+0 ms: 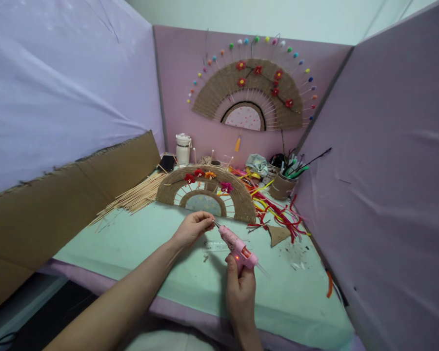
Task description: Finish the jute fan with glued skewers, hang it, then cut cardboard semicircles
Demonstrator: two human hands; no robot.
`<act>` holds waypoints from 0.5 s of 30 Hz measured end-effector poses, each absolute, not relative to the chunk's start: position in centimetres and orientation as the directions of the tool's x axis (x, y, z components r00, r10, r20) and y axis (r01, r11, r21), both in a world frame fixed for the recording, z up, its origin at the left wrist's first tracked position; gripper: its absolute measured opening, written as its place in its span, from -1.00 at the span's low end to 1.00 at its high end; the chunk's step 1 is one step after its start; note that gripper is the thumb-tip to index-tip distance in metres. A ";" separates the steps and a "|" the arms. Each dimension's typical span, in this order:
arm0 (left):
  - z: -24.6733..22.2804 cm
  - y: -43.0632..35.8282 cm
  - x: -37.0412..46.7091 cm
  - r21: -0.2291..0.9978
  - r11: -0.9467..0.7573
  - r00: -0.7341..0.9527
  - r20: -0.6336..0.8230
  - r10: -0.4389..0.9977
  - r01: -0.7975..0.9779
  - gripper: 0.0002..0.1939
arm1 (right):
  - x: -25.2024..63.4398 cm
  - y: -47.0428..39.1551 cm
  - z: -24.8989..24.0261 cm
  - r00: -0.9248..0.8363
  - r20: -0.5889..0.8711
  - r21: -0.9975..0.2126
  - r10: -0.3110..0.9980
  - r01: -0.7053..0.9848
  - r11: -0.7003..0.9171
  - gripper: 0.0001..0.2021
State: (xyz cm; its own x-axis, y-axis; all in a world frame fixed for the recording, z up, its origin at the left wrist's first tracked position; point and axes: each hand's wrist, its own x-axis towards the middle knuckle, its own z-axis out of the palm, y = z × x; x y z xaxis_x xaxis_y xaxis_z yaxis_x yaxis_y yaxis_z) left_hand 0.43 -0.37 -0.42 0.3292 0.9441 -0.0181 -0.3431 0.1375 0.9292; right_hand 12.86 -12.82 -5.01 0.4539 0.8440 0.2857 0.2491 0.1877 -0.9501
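My right hand (241, 287) is wrapped round the handle of a pink hot glue gun (236, 242), which points up and to the left with a small light lit on it. At its nozzle tip, the fingers of my left hand (193, 228) are pinched together; what they hold is too small to name. Just beyond my hands, a half-round twine-covered fan (242, 197) with red, orange and magenta flowers stands on the green table (131, 239). A clear ruler (219, 246) lies beneath the glue gun.
Thin sticks (135, 195) lie at the left beside a cardboard sheet (76, 190). Red and yellow pipe cleaners (278, 209) and a cardboard scrap (278, 235) lie at the right, near a pen cup (282, 186). A white bottle (183, 150) stands behind. A larger fan (214, 97) hangs on the back wall.
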 end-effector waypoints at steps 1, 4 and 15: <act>-0.4 -0.4 0.4 0.929 0.136 0.331 -0.016 0.944 -0.345 -0.68 | 12.9 -12.8 -5.0 0.456 0.289 -0.949 0.842 0.251 0.190 -0.59; -0.5 -0.3 0.4 0.927 0.135 0.327 -0.015 0.945 -0.349 -0.67 | 12.9 -12.7 -5.0 0.461 0.298 -0.947 0.836 0.251 0.199 -0.59; -0.5 -0.2 0.0 0.944 0.114 0.268 -0.028 0.963 -0.310 -0.66 | 13.0 -13.4 -4.9 0.502 0.268 -0.962 0.823 0.179 0.205 -0.63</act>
State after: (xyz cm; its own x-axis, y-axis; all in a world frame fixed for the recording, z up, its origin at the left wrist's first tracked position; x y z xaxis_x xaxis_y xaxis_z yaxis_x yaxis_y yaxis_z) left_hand 0.04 -0.17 -0.45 0.2676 0.9631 -0.0281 -0.3105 0.1138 0.9437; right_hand 12.95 -13.40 -4.89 0.5015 0.8225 0.2682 0.1788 0.2048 -0.9623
